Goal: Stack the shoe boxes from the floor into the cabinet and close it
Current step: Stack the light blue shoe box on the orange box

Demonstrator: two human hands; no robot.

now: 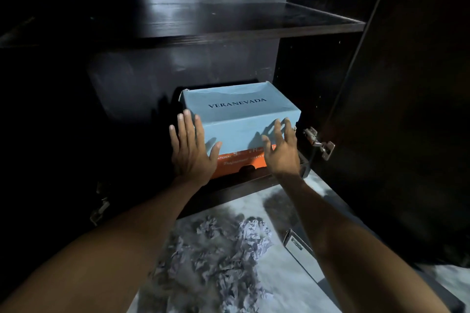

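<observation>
The left hand [189, 146] is laid flat, fingers spread, against the near left corner of the blue box [239, 114], with the thumb across the front face; nothing is clasped. The right hand [281, 148] is held open with splayed fingers at the near right corner of the same box, and whether it touches the cardboard cannot be told. The blue box is seen inside the dark cabinet [203, 63], in the lowest compartment, stacked lid up on an orange box [239, 164]. Its long axis is run from the front opening toward the back wall, angled slightly to the left, with a short end turned toward the person. The lettering on the lid is read across the box, upright from the person's side. Only the front face of the orange box is shown, below the blue one. A bare shelf [229, 25] is fixed above the stack. The right door [407, 109] is swung open, a hinge [318, 142] being visible just beside the box. On the pale floor [279, 274], crumpled paper [223, 256] is scattered, and another box [298, 245] is partly seen near the right forearm.
</observation>
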